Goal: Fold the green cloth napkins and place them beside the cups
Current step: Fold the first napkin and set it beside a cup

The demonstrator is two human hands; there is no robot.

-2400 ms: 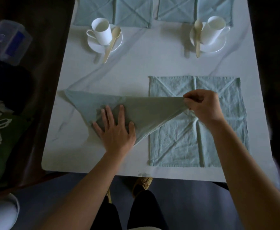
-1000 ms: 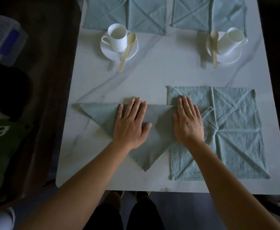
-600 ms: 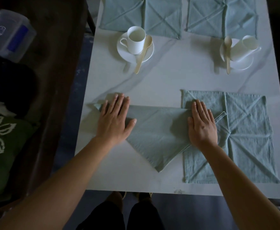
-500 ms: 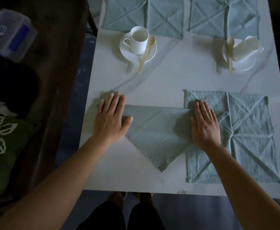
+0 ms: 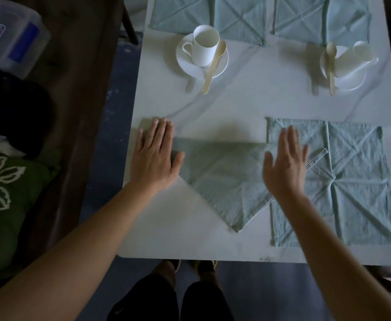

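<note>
Watching remotely, I read from the left. A clear plastic box (image 5: 11, 40) sits in the upper left corner and a green leaf-print cushion (image 5: 9, 205) at the lower left, both off the table (image 5: 247, 107). At the table's left edge, mid-frame, the left hand (image 5: 154, 156) lies flat with its fingers straight and together. It presses the left tip of the folded napkin (image 5: 224, 179) and grips nothing; I judge that this pins the crease.

The folded napkin is a triangle pointing toward the bottom of the frame. Its right corner overlaps an unfolded napkin (image 5: 342, 181). Above it, a cup (image 5: 205, 46) stands on a saucer (image 5: 185, 63) with a spoon (image 5: 213, 70).

The right hand (image 5: 284, 167) is spread over that overlap and holds nothing. It is blurred, so I cannot tell whether it touches the cloth. In the upper right, a second cup (image 5: 352, 59) lies tipped. Two spare napkins (image 5: 189, 17) line the top edge.
</note>
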